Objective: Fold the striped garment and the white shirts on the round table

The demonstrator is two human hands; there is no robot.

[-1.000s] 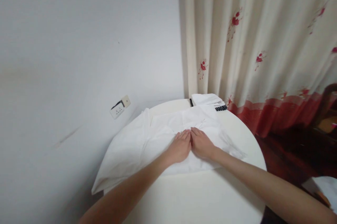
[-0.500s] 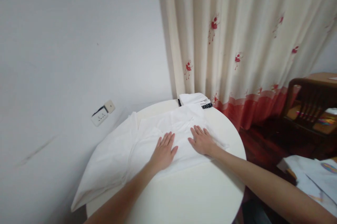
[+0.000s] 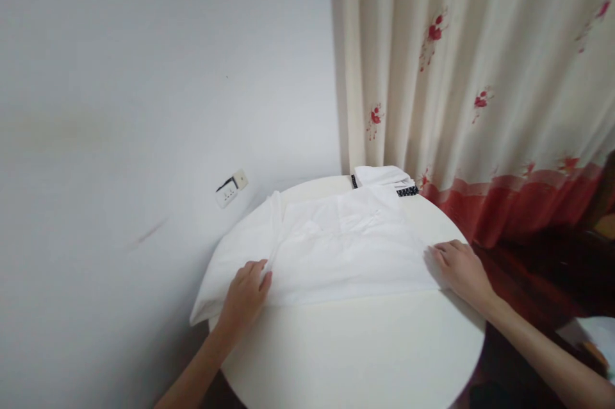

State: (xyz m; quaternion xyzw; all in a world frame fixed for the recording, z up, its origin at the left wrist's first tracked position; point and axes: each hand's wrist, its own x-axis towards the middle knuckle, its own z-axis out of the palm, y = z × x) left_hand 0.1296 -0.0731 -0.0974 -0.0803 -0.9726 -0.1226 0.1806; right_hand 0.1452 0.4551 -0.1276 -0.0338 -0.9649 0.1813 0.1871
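Observation:
A white cloth garment (image 3: 346, 249) lies spread over the round white table (image 3: 355, 351), with shallow wrinkles in its middle. Its left part hangs past the table's edge near the wall. My left hand (image 3: 246, 290) rests on the cloth beside a raised fold at the left, fingers loosely bent and the thumb apart. At the cloth's right end, my right hand (image 3: 461, 269) lies palm down with its fingertips at the border. Neither hand visibly grips the fabric.
A folded white cloth with black dotted trim (image 3: 383, 176) sits at the table's far edge. Behind it hangs a flowered curtain (image 3: 398, 75). A power socket (image 3: 227, 193) is on the left wall. White items (image 3: 596, 335) lie at the lower right.
My hands have moved apart from the middle of the cloth, the left to its left side and the right to its right end. The cloth looks smoother. The view has turned left.

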